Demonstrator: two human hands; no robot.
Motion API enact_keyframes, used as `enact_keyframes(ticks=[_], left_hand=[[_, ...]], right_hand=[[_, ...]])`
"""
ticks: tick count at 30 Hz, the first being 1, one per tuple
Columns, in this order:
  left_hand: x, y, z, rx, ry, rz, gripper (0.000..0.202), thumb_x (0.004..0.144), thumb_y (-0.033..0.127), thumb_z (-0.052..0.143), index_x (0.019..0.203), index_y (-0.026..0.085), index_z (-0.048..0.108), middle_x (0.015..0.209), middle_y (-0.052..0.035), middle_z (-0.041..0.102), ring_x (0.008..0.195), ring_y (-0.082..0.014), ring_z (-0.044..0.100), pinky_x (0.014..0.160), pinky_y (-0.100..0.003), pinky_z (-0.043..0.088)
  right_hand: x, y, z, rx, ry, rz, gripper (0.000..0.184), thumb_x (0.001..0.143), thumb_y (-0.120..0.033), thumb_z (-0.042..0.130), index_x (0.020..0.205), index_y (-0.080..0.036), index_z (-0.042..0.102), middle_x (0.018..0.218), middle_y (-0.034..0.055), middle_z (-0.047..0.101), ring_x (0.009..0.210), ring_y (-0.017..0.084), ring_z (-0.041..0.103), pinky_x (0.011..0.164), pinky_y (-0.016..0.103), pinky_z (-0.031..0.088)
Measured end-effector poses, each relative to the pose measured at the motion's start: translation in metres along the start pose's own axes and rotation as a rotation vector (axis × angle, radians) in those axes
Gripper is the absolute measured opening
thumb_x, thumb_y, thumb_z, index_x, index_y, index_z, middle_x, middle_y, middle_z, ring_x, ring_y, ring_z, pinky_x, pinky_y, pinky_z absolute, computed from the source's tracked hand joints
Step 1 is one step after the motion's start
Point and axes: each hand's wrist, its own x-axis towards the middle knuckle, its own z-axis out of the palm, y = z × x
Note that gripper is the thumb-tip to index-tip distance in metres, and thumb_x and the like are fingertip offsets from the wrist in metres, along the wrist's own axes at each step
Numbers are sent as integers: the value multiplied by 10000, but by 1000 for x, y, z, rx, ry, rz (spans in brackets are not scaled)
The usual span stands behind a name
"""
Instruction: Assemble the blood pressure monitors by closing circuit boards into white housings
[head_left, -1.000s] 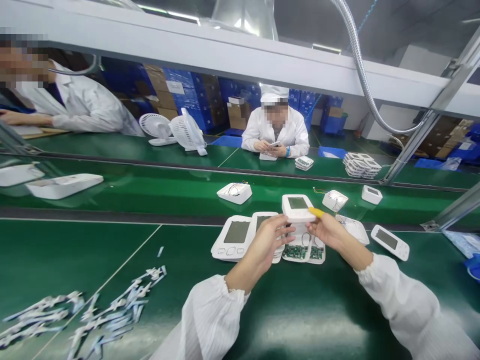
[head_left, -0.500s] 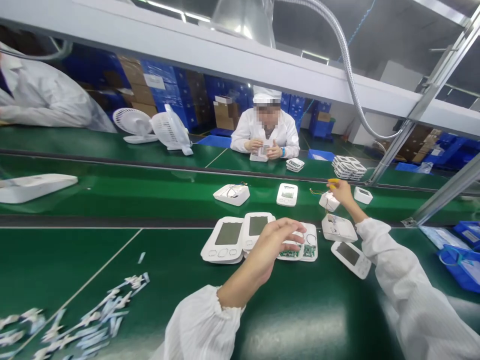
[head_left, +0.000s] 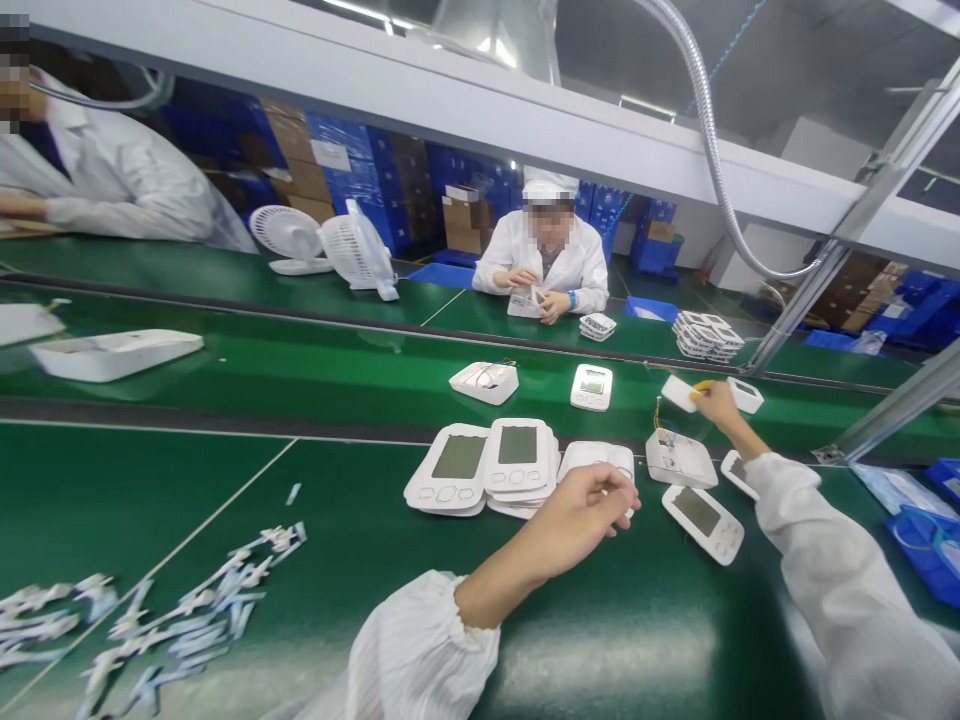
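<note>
My left hand is curled at the near edge of a white device casing on the green belt. Its fingertips reach that casing's lower right, but the grip is unclear. My right hand is farther right, holding a small white casing piece, with a yellow tip showing at its fingers. Left of my hands lies a stack of white monitors with grey screens, and another monitor sits beside it. Circuit boards seen earlier are hidden.
A white unit with wires and a monitor lie by my right forearm. White flat strips lie at lower left. Beyond the belt sit a co-worker, desk fans and stacked units. A blue bin stands right.
The monitor held by both hands now lies on the farther belt. My right hand moved far right and holds a white piece. My left hand moved right and nearer, covering the circuit boards.
</note>
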Motion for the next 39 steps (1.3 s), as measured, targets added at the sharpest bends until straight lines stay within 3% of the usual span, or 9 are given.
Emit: enact_keyframes(ticks=[5, 10, 13, 18, 22, 25, 29, 33, 39], left_hand=[[4, -12, 20, 145, 118, 126, 493, 919, 378, 698, 1375, 217, 599, 1409, -177, 623, 1203, -342, 650, 1011, -474, 519], [15, -33, 45, 352, 333, 560, 1068, 896, 323, 764, 1664, 202, 32, 1757, -201, 69, 1626, -381, 128, 1310, -559, 172], [12, -40, 46, 143, 383, 627, 1094, 894, 284, 778, 1632, 201, -25, 1664, -250, 311, 1507, -349, 417, 1251, -485, 342], [-10, -40, 32, -209, 337, 445, 750, 823, 272, 840, 1442, 225, 419, 1402, -165, 606, 1192, -310, 666, 876, -319, 598], [-28, -58, 21, -343, 322, 264, 756, 753, 264, 888, 1378, 227, 465, 1278, -138, 672, 1069, -288, 709, 761, -278, 604], [-40, -86, 13, -417, 201, 71, 697, 774, 305, 855, 1355, 235, 474, 1165, -114, 725, 899, -246, 740, 612, -241, 589], [-48, -112, 7, -381, 1, -176, 745, 830, 344, 787, 1455, 257, 393, 994, -76, 755, 675, -217, 726, 451, -219, 521], [-45, -116, 9, -205, 7, -121, 651, 873, 310, 763, 1435, 231, 445, 1190, -138, 729, 1046, -278, 737, 684, -265, 595], [-43, -129, 5, 385, 206, 165, 473, 894, 246, 629, 1358, 198, 552, 1423, -170, 617, 1378, -353, 550, 1161, -529, 451]], right_hand=[[-30, -34, -37, 308, -30, 20, 331, 945, -444, 725, 1093, -152, 679, 958, 47, 698, 714, 134, 641, 626, 277, 568], [-130, -96, -35, 591, -272, -16, 408, 765, -504, 875, 999, -203, 729, 690, -2, 646, 532, 116, 543, 500, 259, 487], [-181, -131, -25, 748, -564, -40, 386, 764, -448, 902, 1033, -215, 753, 679, -3, 668, 546, 137, 599, 556, 287, 549], [-199, -147, -19, 875, -733, -22, 370, 830, -433, 858, 1139, -239, 796, 788, 36, 752, 718, 186, 717, 776, 354, 623], [-208, -132, -18, 900, -884, 188, 441, 860, -469, 816, 1227, -229, 778, 1062, 103, 801, 881, 219, 766, 760, 330, 624], [-221, -110, -28, 852, -1010, 161, 423, 925, -454, 750, 1290, -240, 747, 1198, 109, 787, 989, 234, 775, 816, 342, 630], [-226, -69, -53, 692, -826, 40, 297, 955, -407, 723, 1212, -267, 772, 1163, 73, 808, 967, 223, 784, 921, 407, 633], [-220, -18, -64, 258, -452, 67, 403, 945, -456, 708, 1309, -284, 715, 1264, 85, 773, 1157, 300, 732, 1072, 562, 559], [-213, 36, -44, -103, -338, -50, 452, 874, -391, 749, 1311, -281, 717, 1437, 87, 676, 1355, 369, 609, 1194, 619, 425]])
